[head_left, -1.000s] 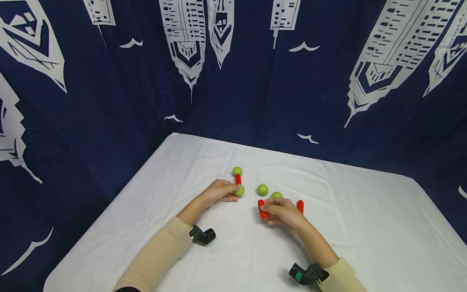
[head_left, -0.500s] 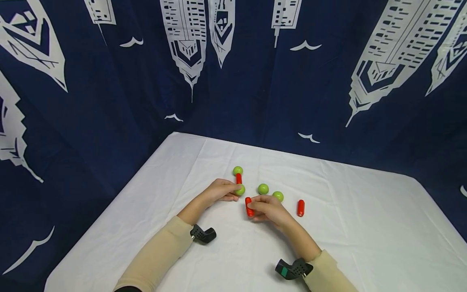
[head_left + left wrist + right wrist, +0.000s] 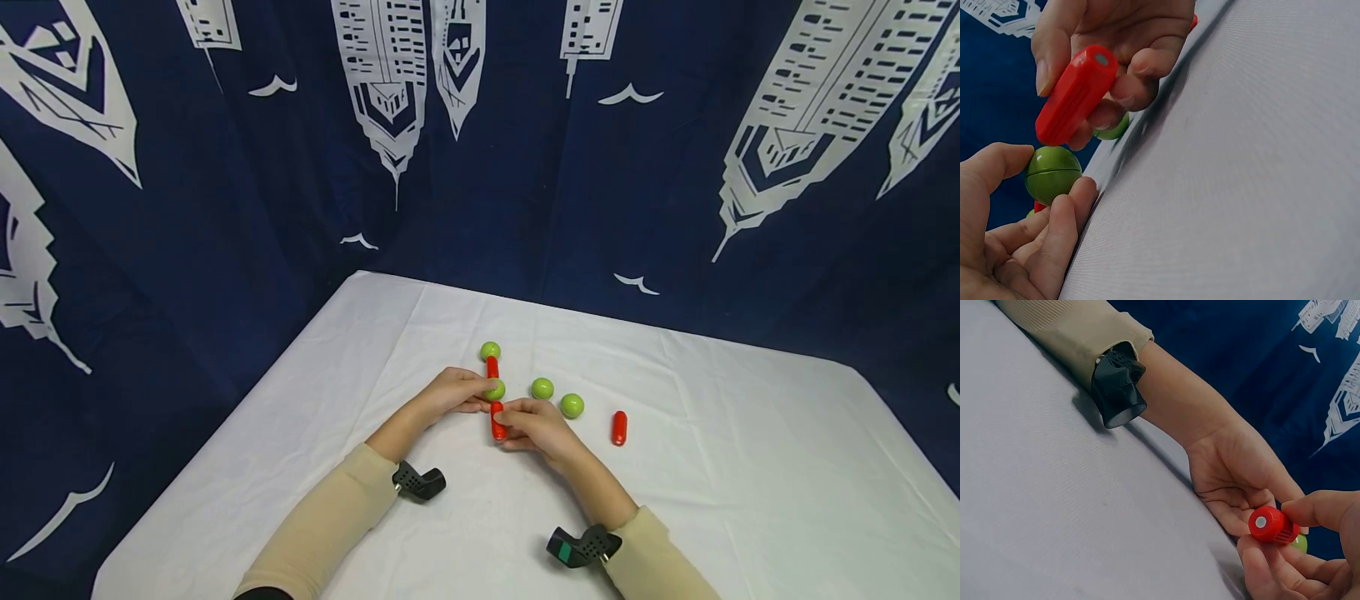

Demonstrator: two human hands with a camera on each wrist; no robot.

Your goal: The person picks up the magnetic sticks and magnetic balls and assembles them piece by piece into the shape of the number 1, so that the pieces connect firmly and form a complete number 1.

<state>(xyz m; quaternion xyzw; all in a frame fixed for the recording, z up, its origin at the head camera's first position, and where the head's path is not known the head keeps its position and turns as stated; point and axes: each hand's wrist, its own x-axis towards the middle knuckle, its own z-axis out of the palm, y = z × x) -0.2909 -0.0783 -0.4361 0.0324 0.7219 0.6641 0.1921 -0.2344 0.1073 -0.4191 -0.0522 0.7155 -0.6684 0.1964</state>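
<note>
Left hand point(image 3: 456, 390): comes in from the left; we see its fingers point(image 3: 1063, 244) pinching the near ball point(image 3: 496, 389), tips on opposite sides.
Right hand point(image 3: 536, 427): thumb and fingers grasping the near rod point(image 3: 1077, 95) round its middle.
Near ball: green, in the left hand, at the near end of the far rod point(image 3: 492, 367); we see a seam across it in the left wrist view.
Near rod: red, in the right hand, just beside the near ball and on its near side; we can't tell if they touch. Pale disc on the end facing the person.
Far rod: red, lying between the near ball and the far ball point(image 3: 491, 351), looks to be touching both.
Far ball: green, farthest back of the lot.
Line-up: we get far ball, far rod, near ball, near rod, roughly in line toward the person.
Left loose ball point(image 3: 542, 388): green, on the bench point(image 3: 750, 467), just beyond the right hand.
Right loose ball point(image 3: 572, 406): green, near the left one, a bit closer to us; a gap shows between them.
Spare rod point(image 3: 619, 428): red, lying on the bench right of both loose balls, apart from them.
Bench: white cloth, light creases.
Backdrop point(image 3: 525, 192): navy, white tower prints pointing down, white bird shapes.
Wrist cams: black, left one point(image 3: 420, 482), right one point(image 3: 583, 546) with a green patch.
Sleeves: beige, left point(image 3: 322, 517) and right point(image 3: 660, 554).
</note>
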